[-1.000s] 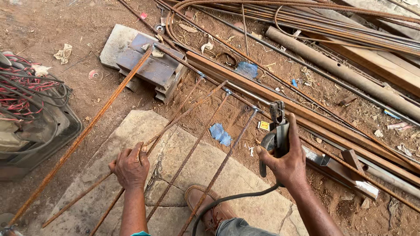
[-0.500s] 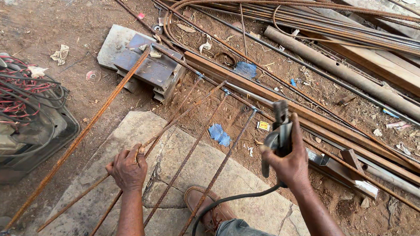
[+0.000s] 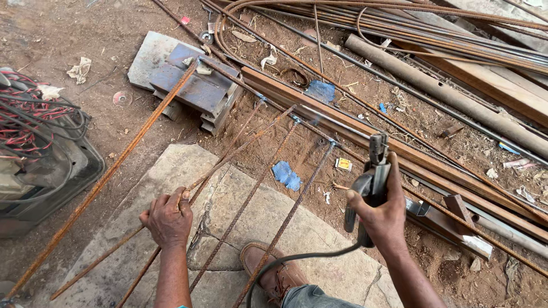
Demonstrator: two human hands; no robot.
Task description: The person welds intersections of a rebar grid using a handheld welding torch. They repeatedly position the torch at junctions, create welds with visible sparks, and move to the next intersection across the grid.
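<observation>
My left hand (image 3: 169,217) is closed around a rusty steel bar (image 3: 240,149) that lies across a flat stone slab (image 3: 240,199). Several more rusty bars (image 3: 285,217) run side by side from the slab up to a long crosswise steel bar (image 3: 268,100). My right hand (image 3: 382,214) grips a dark welding electrode holder (image 3: 371,182), raised above the ground to the right of the bars; its cable (image 3: 291,262) loops down past my brown shoe (image 3: 274,279).
A welding machine with red and black cables (image 3: 40,142) stands at the left. Grey steel plates (image 3: 194,85) lie at the top centre. Long pipes, rods and angle iron (image 3: 445,91) fill the upper right. Blue scraps (image 3: 285,174) lie on the dirt.
My right hand with the electrode holder has drifted slightly down and right. My left hand stays on the bar with the fingers curled tighter.
</observation>
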